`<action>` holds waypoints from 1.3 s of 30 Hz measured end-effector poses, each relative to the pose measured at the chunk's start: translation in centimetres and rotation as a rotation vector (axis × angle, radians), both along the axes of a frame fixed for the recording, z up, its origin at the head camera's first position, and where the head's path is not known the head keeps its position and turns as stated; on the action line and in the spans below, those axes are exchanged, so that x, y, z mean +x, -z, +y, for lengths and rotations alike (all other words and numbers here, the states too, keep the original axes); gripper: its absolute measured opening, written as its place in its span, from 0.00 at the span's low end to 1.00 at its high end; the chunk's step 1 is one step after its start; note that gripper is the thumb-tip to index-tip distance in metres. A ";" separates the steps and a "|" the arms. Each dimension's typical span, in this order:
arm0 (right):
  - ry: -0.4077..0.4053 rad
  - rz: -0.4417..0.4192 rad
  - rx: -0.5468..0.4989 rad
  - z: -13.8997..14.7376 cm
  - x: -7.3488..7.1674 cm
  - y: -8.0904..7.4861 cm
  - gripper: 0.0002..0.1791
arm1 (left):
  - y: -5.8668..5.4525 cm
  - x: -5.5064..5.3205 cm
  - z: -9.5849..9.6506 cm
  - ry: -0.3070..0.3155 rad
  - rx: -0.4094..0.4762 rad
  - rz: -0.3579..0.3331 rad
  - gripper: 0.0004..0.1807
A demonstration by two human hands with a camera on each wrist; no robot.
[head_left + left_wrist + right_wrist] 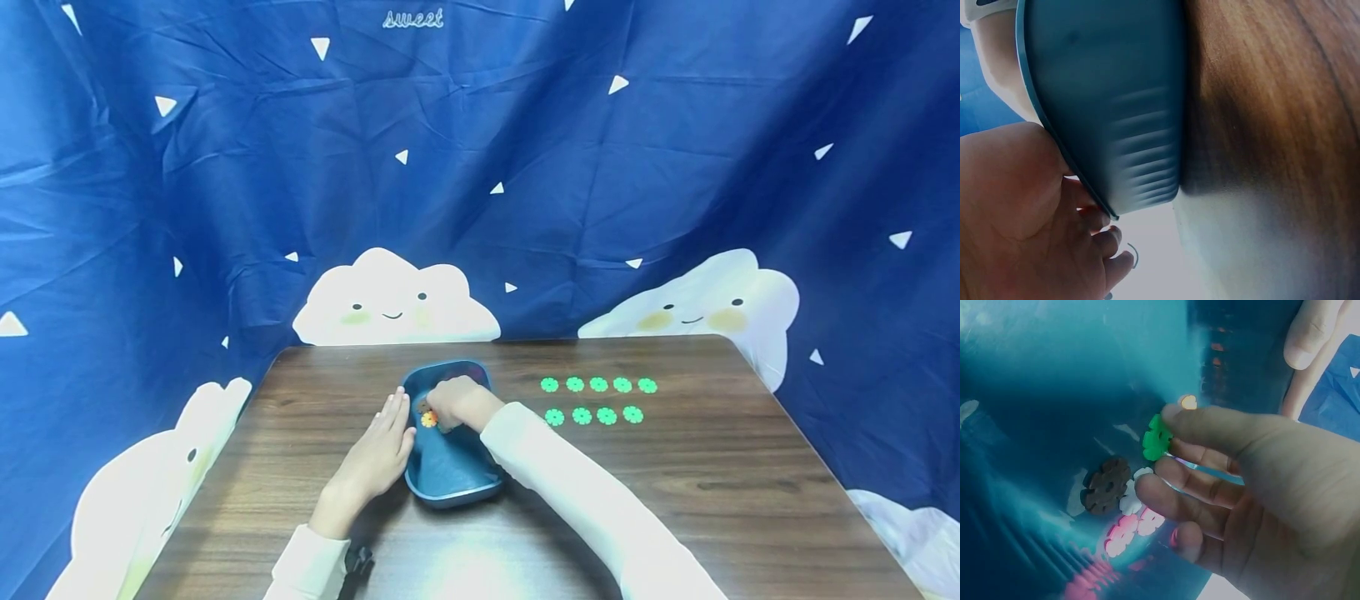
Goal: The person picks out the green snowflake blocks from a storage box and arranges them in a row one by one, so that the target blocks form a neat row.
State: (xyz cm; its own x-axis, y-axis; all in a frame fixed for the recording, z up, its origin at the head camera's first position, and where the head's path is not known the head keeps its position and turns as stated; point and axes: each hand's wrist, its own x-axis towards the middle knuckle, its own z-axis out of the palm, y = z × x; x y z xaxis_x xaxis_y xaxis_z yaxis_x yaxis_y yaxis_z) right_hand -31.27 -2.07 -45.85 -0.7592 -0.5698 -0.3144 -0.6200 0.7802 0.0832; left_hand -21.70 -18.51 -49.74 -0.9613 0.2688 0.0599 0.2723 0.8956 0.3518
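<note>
My left hand [377, 454] lies along the left rim of a blue plastic bin [453, 477], its fingers straight. In the left wrist view that hand touches the bin's rim from outside. My right hand [459, 403] reaches down into the bin. Between its thumb and forefinger it pinches a green flower-shaped disc [1155, 439], seen in the right wrist view. Below the fingertips lie a brown flower disc [1106, 486], a white one [1130, 499] and pink ones [1121, 535]. An orange-yellow disc [429, 419] shows beside the right hand in the head view.
Right of the bin, green flower discs lie in two rows on the wooden table, a back row [598, 384] and a front row [606, 416]. A small dark object [358, 558] sits by the left sleeve. Behind the table hangs a blue curtain [540, 167] with printed clouds.
</note>
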 end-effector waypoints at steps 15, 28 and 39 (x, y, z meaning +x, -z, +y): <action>-0.028 0.026 0.092 -0.2 0.3 0.0 0.16 | -0.3 0.1 0.1 -0.002 -0.007 0.001 0.35; -0.010 -0.010 0.049 0.2 0.3 -0.5 0.15 | -0.2 0.0 0.1 -0.006 -0.005 -0.012 0.35; -0.032 -0.021 -0.037 1.0 -0.1 -1.0 0.27 | -0.1 0.0 0.1 -0.003 -0.004 -0.012 0.35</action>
State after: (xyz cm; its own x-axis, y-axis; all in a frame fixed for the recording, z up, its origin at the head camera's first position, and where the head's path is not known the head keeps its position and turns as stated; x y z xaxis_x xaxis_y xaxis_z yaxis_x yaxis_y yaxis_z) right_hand -31.41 -1.05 -44.87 -0.7336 -0.6054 -0.3088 -0.6462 0.7620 0.0413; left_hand -21.67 -18.43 -49.66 -0.9628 0.2661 0.0475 0.2655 0.8977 0.3515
